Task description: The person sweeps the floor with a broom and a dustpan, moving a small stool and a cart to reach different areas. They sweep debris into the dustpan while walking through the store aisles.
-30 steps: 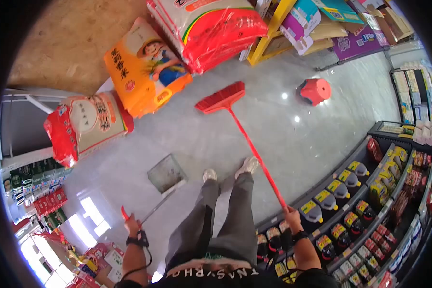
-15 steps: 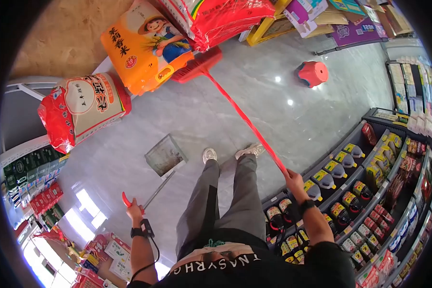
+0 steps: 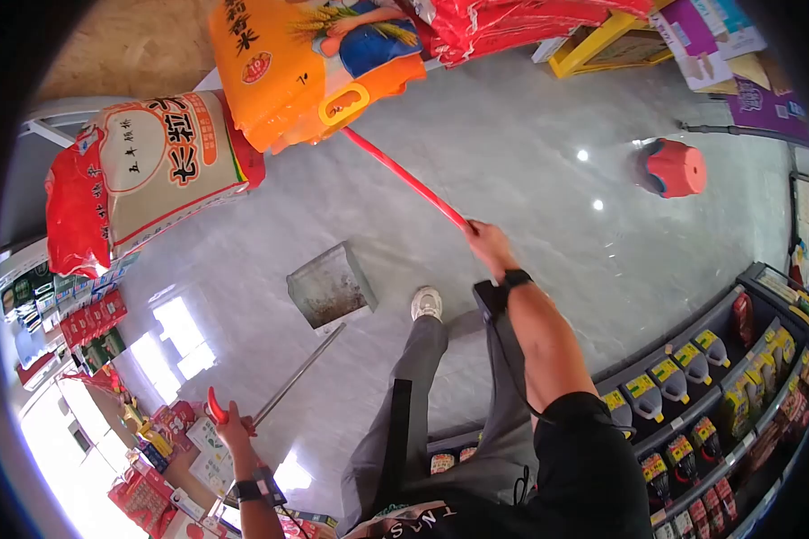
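Note:
My right hand [image 3: 490,249] is closed around the end of a red broom handle [image 3: 409,182], out in front of me. The handle slants away to the left, and its far end and the broom head are hidden beneath an orange rice bag [image 3: 288,90]. Low on the left, my left hand [image 3: 234,431] grips the red-ended handle of a long-handled dustpan [image 3: 355,289]. The dustpan's grey pan rests on the floor with its dirty inside facing up, left of my shoe [image 3: 427,304].
A white and red rice bag [image 3: 167,171] lies beside the orange one. A red stool [image 3: 681,169] stands on the grey floor at the right. Shelves of bottles [image 3: 674,386] curve along the lower right. Boxes [image 3: 144,499] are stacked at the lower left.
My right hand has moved forward and left, pushing the broom under the orange bag, so its head no longer shows. My left hand still holds the dustpan, and the view has shifted.

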Demonstrator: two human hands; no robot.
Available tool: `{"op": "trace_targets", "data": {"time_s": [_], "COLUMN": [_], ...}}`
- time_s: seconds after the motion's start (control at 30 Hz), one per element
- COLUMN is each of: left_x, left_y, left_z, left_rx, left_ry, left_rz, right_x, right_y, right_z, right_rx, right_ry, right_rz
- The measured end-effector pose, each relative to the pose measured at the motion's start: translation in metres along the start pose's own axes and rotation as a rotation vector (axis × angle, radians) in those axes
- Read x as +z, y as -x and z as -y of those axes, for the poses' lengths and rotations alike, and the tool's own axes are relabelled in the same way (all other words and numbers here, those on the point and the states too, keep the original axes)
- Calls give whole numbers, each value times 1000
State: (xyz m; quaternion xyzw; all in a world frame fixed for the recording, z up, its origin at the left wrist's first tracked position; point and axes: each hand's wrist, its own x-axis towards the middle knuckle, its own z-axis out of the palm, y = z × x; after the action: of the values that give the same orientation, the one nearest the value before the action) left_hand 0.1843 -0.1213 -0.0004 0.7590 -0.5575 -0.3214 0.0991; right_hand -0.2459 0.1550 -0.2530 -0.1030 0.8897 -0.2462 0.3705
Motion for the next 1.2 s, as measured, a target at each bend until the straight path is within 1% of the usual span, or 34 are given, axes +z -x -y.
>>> {"op": "trace_targets", "data": {"time_s": [0.07,0.17,0.2,0.27,0.33,0.4,0.47,0.53,0.57,0.6,0.63,0.67,0.7,0.73,0.77,0.83,0.87,0.9,0.97,1.03,1.1,1.13,1.17,1.2], "left_x": [-8,0,-2,0,3,7,1,6,7,6,7,9,12,17,22,29,33,38,50,63,78,86,93,98], "left_y": [-14,-7,-11,-2,2,1,-12,-5,-1,3,7,10,15,20,28,49,60,70,88,104,109,115,121,131], "left_z": [12,-6,-1,0,-5,-9,-2,-8,-13,-12,-12,-14,-16,-22,-33,-61,-72,-86,-110,-125,-129,-134,-143,-150], "left_rx": [36,36,33,48,65,68,17,-14,-31,-46,-59,-60,-61,-13,37,69,77,92,126,147,204,239,279,271], "left_ry": [-26,-44,-42,-13,-16,-29,-61,-50,-49,-68,-83,-70,-62,-122,-179,-210,-209,-210,-216,-235,-326,-367,-406,-344], "left_rz": [-8,-32,-41,-29,-38,14,81,99,106,136,163,212,263,264,264,325,336,351,371,383,404,416,428,475], "right_x": [15,27,28,21,-2,-35,-65,-115,-148,-171,-197,-233,-262,-290,-311,-358,-370,-378,-403,-419,-428,-437,-444,-448], "right_y": [-34,-62,-66,-62,-51,-26,-1,51,85,118,154,197,237,276,315,378,411,436,483,522,551,562,572,580], "right_z": [24,72,83,92,82,56,-3,-61,-84,-114,-145,-157,-173,-187,-206,-209,-242,-251,-245,-253,-276,-254,-242,-235], "right_rx": [-102,-59,-51,40,107,153,208,260,307,366,371,480,541,549,479,709,746,771,805,791,971,938,955,968], "right_ry": [-7,0,11,-35,-41,13,88,83,90,145,166,162,141,195,259,248,237,243,275,353,383,431,393,371], "right_rz": [24,151,181,206,206,203,190,134,139,94,62,49,20,-6,-88,15,-30,-63,-118,-175,-195,-215,-248,-259]}}
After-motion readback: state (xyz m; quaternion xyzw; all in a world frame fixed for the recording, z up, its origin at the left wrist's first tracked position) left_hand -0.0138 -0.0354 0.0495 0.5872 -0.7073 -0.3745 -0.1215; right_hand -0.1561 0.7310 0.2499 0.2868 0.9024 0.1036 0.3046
